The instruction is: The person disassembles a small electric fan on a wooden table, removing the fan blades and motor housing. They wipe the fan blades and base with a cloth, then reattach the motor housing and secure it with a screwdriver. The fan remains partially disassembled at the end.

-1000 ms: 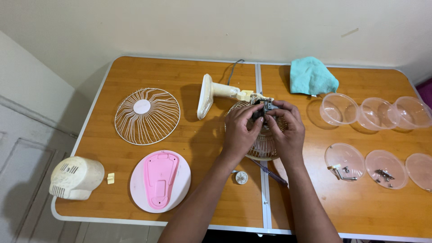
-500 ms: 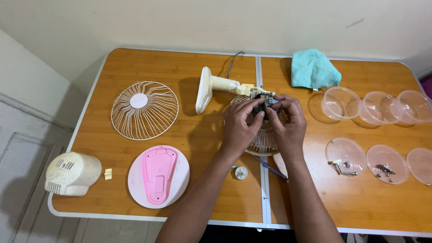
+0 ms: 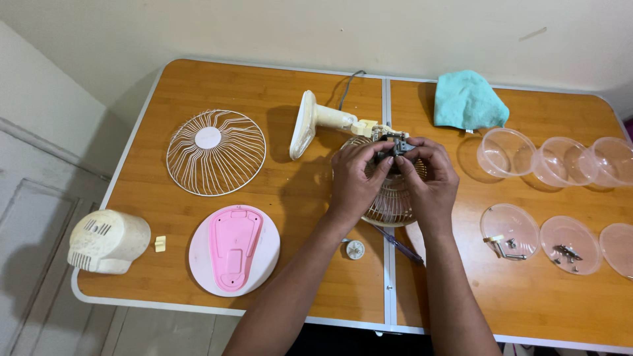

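Observation:
My left hand [image 3: 355, 179] and my right hand [image 3: 430, 178] meet at the middle of the table, both gripping the dark fan motor [image 3: 394, 148] by the fingertips. The motor sits on the end of a cream fan neck and stand [image 3: 316, 122] lying on its side. Under my hands lies the rear wire fan guard [image 3: 390, 203], mostly hidden by them. A small white round knob [image 3: 355, 249] and a blue-handled screwdriver [image 3: 398, 242] lie just below my wrists.
On the wooden folding table [image 3: 277, 86]: front wire guard [image 3: 215, 152], pink and white base [image 3: 234, 249], cream motor cover [image 3: 107, 240], small cream clip [image 3: 159, 243], teal cloth [image 3: 468, 99], clear bowls [image 3: 505, 152] and clear lids with screws [image 3: 569, 245].
Both hands stay on the motor, fingers shifting slightly. The view has drifted a little, so the table items sit slightly lower and left.

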